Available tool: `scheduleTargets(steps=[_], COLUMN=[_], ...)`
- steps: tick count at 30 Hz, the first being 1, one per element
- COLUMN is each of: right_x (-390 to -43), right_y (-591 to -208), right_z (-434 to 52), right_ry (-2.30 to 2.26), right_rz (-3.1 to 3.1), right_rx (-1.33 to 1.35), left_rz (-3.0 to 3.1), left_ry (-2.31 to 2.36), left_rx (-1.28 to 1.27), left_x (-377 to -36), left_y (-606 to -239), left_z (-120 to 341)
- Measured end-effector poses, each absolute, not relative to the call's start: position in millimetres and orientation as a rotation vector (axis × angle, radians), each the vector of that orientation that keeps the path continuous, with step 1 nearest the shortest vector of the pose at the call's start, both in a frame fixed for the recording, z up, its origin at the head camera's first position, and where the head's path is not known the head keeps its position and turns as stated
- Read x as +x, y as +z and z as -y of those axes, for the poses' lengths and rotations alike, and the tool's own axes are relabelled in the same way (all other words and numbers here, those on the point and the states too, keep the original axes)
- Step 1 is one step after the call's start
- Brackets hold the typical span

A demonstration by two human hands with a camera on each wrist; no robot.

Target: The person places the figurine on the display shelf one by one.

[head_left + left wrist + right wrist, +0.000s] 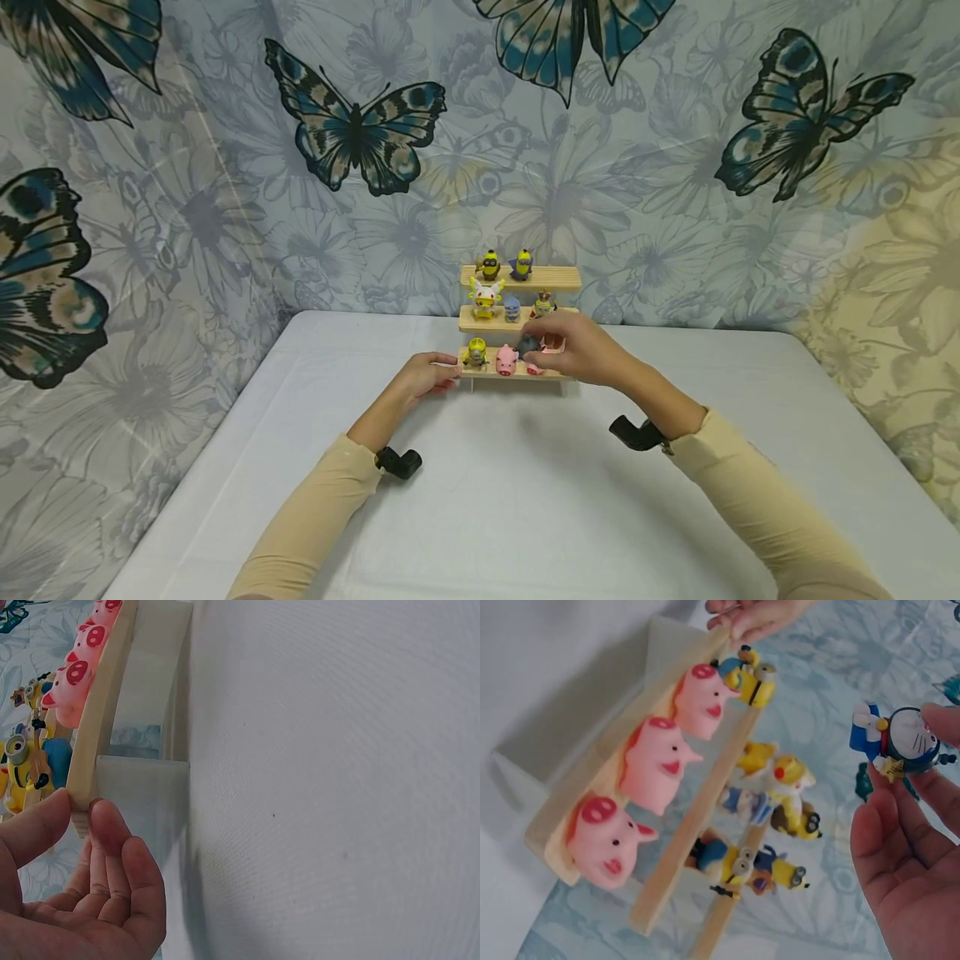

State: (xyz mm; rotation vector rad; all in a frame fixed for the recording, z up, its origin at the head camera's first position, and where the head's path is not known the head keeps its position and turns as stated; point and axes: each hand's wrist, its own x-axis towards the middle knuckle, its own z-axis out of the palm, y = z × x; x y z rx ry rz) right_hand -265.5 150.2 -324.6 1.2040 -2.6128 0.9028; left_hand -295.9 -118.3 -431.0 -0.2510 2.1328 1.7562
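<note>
A three-tier wooden display rack (517,322) stands on the table. My left hand (423,379) pinches the left end of its bottom shelf (105,697) between thumb and index finger. My right hand (581,346) holds a small blue-and-white Doraemon figurine (907,739) by thumb and fingertips, above the bottom shelf's right part. On that shelf sit three pink pig figurines (656,765) and, at the left end, a yellow minion figurine (476,353). In the head view, the right fingers partly cover the pigs on the right.
The middle shelf bears a yellow-and-white horned figurine (485,298), a small bluish figurine (512,309) and a minion figurine (543,303). Two more minion figurines (521,264) stand on the top shelf. A white cloth covers the table (480,492); a butterfly-print curtain (570,183) hangs behind.
</note>
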Motion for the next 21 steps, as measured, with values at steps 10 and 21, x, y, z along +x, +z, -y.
scheduleTargets(steps=[10, 21], right_x=[-284, -306], right_y=[-307, -288], right_z=[-161, -169], right_ry=[1.025, 0.971], right_rz=[2.717, 2.793], right_rx=[1.008, 0.816], left_rz=[-2.136, -2.145], left_ry=[1.746, 1.740], left_rx=[-0.250, -0.259], left_x=[-297, -296], left_y=[-430, -431], left_z=[117, 117])
